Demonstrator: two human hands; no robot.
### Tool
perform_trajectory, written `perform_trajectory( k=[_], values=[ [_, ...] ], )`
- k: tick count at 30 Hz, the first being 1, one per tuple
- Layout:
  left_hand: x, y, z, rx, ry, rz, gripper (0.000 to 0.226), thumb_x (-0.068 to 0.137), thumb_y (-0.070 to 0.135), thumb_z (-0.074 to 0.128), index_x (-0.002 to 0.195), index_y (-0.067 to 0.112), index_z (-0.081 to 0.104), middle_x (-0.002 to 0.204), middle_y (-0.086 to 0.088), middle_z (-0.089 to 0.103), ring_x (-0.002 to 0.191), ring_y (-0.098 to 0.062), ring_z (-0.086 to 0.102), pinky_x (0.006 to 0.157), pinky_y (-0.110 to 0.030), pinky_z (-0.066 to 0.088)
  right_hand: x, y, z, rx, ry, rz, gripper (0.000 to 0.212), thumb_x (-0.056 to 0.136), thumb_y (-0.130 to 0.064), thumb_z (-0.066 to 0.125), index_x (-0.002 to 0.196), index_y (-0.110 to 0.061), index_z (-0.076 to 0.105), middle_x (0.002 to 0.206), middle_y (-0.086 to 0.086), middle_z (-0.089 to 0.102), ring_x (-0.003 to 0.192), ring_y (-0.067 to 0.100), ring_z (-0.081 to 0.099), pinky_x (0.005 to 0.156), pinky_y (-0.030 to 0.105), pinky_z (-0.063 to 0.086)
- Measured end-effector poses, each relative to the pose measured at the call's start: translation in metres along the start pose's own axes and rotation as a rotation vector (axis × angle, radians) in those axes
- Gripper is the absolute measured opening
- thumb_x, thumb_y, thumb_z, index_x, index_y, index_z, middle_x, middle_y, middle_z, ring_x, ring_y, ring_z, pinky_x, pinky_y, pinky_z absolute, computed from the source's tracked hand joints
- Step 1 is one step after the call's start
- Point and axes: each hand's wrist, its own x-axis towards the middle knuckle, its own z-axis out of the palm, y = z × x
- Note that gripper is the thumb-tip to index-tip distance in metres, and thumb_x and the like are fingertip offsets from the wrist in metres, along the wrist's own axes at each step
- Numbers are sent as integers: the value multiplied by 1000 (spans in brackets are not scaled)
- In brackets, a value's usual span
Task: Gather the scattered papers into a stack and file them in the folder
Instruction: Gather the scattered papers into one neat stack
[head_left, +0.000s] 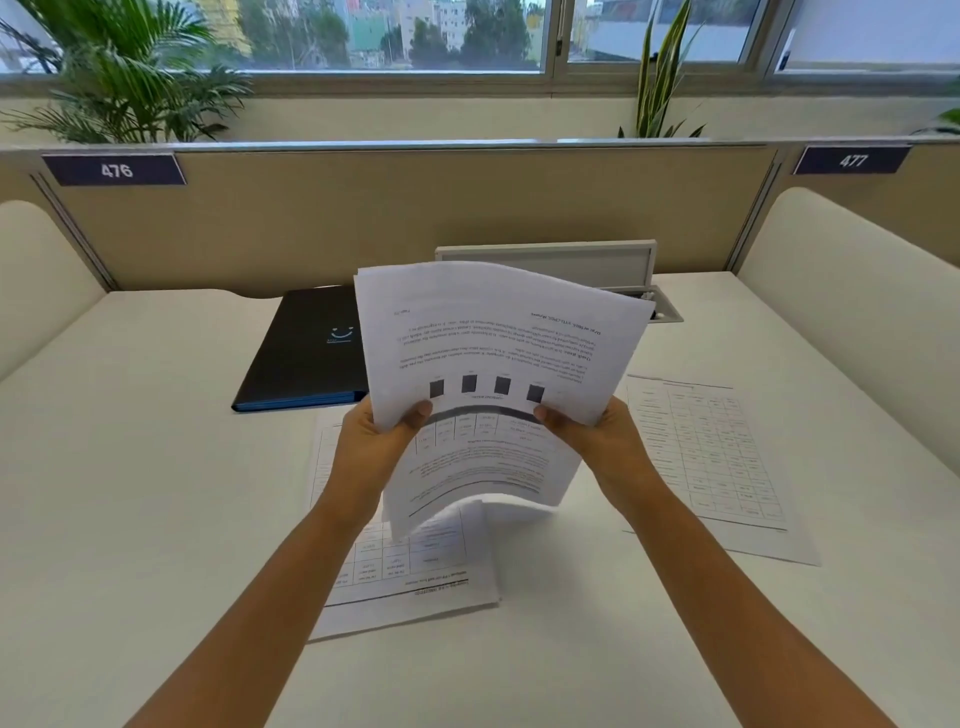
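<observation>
While the left hand (371, 441) and right hand (597, 441) each pinch a side of the raised paper stack (493, 364), its bottom edge sags above the desk (130, 493) centre. Tapping that edge square looks wise before collecting the sheet beneath (410, 577) and the sheet toward the right edge (711, 457); the closed folder (306, 353) waits near the far edge.
</observation>
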Motion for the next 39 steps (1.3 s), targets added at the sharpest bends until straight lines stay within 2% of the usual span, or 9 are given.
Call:
perform_trajectory(
  k=[3, 6, 10, 21, 29, 32, 34, 36, 39],
  values=[
    [0, -3, -1, 8, 14, -22, 18, 79, 28, 60, 96, 34, 57, 79, 17, 73, 75, -11, 70, 53, -19, 54, -1, 1, 1, 0, -21, -20, 27, 79, -13, 69, 93, -35, 62, 91, -10, 70, 85, 17, 67, 66, 24, 57],
    [-2, -8, 0, 20, 24, -40, 17, 82, 23, 60, 96, 33, 57, 90, 5, 70, 78, -21, 68, 60, -27, 55, -6, 5, 1, 31, -31, -5, 28, 78, -11, 69, 92, -36, 64, 84, -18, 72, 80, 7, 68, 60, 17, 55],
    [-3, -15, 1, 20, 23, -70, 17, 84, 19, 58, 98, 30, 57, 94, -2, 67, 86, -26, 64, 72, -37, 56, -9, 9, 3, 36, -42, -5, 29, 79, -12, 69, 94, -36, 64, 92, -11, 70, 85, 10, 67, 62, 18, 55],
    [-5, -31, -1, 52, 32, -102, 18, 84, 20, 58, 95, 33, 58, 91, 1, 68, 85, -22, 64, 65, -31, 53, -13, 22, 6, 31, -53, 25, 38, 79, -6, 69, 94, -41, 62, 96, -14, 67, 85, 6, 66, 66, 16, 56],
    [-7, -40, -2, 80, 40, -144, 18, 85, 19, 58, 94, 34, 57, 92, 2, 67, 87, -22, 63, 67, -31, 52, -15, 34, 5, 22, -66, 57, 36, 80, -6, 68, 104, -32, 61, 101, -5, 67, 93, 12, 64, 76, 24, 56],
    [-8, -43, -2, 91, 47, -168, 18, 84, 20, 60, 94, 35, 57, 92, 1, 67, 87, -22, 62, 68, -34, 53, -16, 40, 5, 2, -47, 63, 36, 79, -6, 70, 99, -35, 62, 96, -10, 67, 86, 6, 66, 69, 15, 56],
    [-8, -47, -3, 93, 47, -193, 19, 84, 20, 60, 100, 30, 58, 97, -4, 67, 90, -26, 62, 75, -41, 54, -17, 45, 6, -12, -50, 78, 37, 78, -6, 70, 94, -38, 62, 92, -16, 66, 82, -2, 66, 65, 11, 53],
    [-10, -52, -4, 111, 41, -232, 28, 84, 20, 61, 112, 22, 57, 104, -9, 65, 95, -29, 60, 82, -48, 52, -18, 53, 7, -49, -52, 115, 33, 80, -8, 69, 95, -36, 61, 90, -16, 65, 80, 3, 65, 64, 9, 52],
    [-16, -62, -6, 160, 29, -285, 37, 85, 21, 61, 121, 18, 53, 108, -7, 62, 99, -26, 57, 90, -49, 49, -19, 68, 7, -165, -44, 191, 29, 84, -11, 65, 111, -21, 62, 94, -5, 65, 87, 13, 63, 62, 10, 51]
  ],
)
